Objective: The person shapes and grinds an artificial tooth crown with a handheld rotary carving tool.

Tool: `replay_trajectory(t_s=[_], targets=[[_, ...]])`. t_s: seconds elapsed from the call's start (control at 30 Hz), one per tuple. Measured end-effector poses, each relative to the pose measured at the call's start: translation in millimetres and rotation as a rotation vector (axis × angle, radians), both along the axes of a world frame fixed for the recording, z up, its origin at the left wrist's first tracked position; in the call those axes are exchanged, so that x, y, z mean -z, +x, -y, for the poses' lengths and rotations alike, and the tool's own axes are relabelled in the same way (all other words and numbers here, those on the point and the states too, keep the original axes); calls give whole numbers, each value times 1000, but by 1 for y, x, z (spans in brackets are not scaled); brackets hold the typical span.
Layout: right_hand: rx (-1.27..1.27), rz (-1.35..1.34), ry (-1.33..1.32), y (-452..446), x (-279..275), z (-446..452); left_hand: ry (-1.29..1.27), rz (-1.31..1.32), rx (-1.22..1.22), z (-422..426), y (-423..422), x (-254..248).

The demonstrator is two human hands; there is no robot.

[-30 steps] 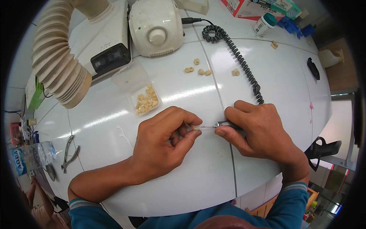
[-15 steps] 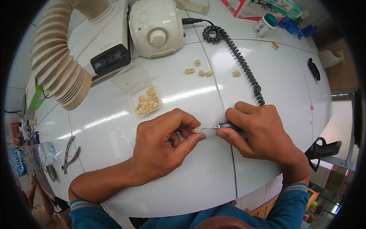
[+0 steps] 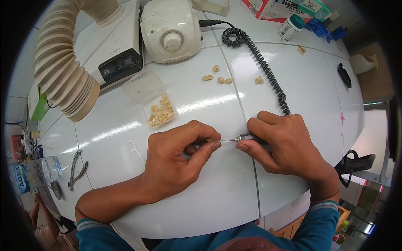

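Handpiece [image 3: 250, 137] partly covered, right hand [image 3: 281, 141] wrapped around it, left hand [image 3: 179, 158] pinching a mostly hidden piece

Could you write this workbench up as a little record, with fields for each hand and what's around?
Left hand: fingertips pinched near the bit's tip; what they hold is mostly hidden
Right hand: gripping a dark handpiece, its thin bit pointing toward the left hand
Open clear box: contains small pale pieces
Loose on table: similar pieces
Behind: cream unit with dial; coiled black cord
Far left: pliers, plastic bottle
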State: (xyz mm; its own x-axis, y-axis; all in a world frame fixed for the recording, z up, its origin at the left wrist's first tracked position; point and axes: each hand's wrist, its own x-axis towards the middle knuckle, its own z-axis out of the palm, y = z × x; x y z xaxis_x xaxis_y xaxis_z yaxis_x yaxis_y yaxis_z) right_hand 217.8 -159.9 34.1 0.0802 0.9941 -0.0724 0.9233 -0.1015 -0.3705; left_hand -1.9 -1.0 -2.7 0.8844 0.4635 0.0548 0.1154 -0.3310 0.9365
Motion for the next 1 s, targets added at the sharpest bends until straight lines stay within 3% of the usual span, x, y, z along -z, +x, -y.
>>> replay_trajectory(t_s=[0.37, 1.0], targets=[[14, -9, 11, 0, 0, -1, -162, -93, -23, 2, 1, -4], [11, 23, 84, -3, 4, 1, -182, 2, -40, 4, 0, 6]])
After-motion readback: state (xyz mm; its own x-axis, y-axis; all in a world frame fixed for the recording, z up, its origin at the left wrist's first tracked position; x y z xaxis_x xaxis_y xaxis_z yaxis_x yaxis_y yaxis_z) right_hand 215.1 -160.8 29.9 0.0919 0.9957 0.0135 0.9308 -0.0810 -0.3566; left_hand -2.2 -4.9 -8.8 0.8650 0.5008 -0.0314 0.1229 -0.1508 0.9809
